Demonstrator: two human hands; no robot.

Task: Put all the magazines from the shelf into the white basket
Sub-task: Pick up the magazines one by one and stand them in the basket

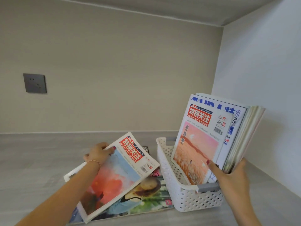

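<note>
- Head view: the left hand (99,154) grips the top edge of a red-titled magazine with a blue and red cover (120,173), holding it tilted above a larger magazine showing a woman (146,193) that lies flat on the grey shelf (32,160).
- Just right of these stands the white perforated plastic basket with grey handles (187,198).
- The right hand (231,175) clasps a stack of upright magazines (211,136) standing in the basket, thumb on the front orange-pink cover.
- A grey wall socket (34,83) sits on the back panel.
</note>
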